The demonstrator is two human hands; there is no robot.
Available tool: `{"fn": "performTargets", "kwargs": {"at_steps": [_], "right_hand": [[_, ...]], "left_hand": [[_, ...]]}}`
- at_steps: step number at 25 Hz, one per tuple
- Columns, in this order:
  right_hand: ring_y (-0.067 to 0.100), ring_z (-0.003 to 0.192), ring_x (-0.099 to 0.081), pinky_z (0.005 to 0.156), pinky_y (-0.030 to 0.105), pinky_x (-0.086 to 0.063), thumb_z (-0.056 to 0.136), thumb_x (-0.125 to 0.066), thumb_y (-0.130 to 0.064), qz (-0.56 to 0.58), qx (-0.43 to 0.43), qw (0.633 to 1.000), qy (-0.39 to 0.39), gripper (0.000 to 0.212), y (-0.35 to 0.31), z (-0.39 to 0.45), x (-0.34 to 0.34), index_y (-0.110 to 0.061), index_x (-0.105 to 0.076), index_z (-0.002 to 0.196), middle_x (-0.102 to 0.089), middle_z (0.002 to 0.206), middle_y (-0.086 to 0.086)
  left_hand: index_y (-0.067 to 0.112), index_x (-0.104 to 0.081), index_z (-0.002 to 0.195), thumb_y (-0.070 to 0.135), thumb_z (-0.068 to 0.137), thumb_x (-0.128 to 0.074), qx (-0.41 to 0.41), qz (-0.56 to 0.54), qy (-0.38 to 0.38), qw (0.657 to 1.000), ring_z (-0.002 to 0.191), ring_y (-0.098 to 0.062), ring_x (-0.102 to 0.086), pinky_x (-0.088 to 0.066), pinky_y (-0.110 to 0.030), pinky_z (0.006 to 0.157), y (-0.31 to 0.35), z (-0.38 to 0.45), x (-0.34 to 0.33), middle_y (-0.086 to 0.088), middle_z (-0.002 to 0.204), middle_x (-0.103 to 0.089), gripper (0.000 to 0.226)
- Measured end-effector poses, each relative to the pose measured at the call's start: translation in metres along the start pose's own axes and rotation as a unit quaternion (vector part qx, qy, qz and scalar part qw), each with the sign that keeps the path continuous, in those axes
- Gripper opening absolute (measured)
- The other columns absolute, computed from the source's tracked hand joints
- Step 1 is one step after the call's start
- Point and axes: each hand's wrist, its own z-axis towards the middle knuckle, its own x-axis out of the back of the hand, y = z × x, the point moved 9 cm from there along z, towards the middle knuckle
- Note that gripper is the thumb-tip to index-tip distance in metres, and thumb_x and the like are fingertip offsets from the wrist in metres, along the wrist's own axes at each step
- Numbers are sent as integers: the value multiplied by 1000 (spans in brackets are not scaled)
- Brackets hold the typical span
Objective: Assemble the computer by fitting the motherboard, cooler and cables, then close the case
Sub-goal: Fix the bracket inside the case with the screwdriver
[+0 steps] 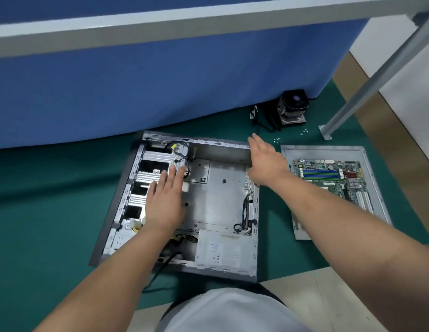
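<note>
On the green floor mat point(52, 200) lies the open grey metal computer case point(218, 197), its side off and its floor bare. Over the case's drive cage the left hand point(166, 200) is spread flat, fingers straight, holding nothing; at the case's far right corner the right hand point(266, 161) reaches with fingers released. Just right of the case, the green motherboard point(328, 178) rests on the grey side panel point(374, 188). Beyond the case's far right corner stands the black fan cooler point(292, 107), beside small scattered screws point(277, 140).
</note>
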Motion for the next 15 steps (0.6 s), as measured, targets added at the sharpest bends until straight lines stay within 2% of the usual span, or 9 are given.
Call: {"fn": "performTargets", "kwargs": {"at_steps": [2,5,11,15], "right_hand": [[30,150,-22,117,46,-32,85,-61,-21,24,-23,999,-10,93,10,-14,-2,-12,-7,161,-13,167,6],[35,140,-30,111,47,-37,84,-62,-28,46,-78,996,-9,94,20,-39,-10,-9,-8,159,-28,153,14],[34,139,-26,113,45,-30,81,-68,-33,89,-173,981,1,104,33,-80,-33,-7,-3,159,-25,154,12],[35,136,-27,112,47,-30,81,-69,-35,115,-230,966,-7,107,36,-94,-49,-9,-1,159,-24,153,13]], "left_hand": [[28,3,164,4,89,-60,-25,21,-12,999,159,-19,0,-11,-42,129,-1,19,6,5,173,3,101],[36,4,164,-5,88,-53,-66,53,-36,996,159,-19,5,-9,-40,129,5,47,12,8,172,9,102],[54,6,158,-10,90,-50,-148,101,-60,982,159,-27,-1,-19,-43,126,41,92,24,7,173,7,109],[59,11,155,-11,90,-54,-182,133,-67,972,159,-29,-4,-20,-46,125,62,105,26,8,172,9,115]]}}
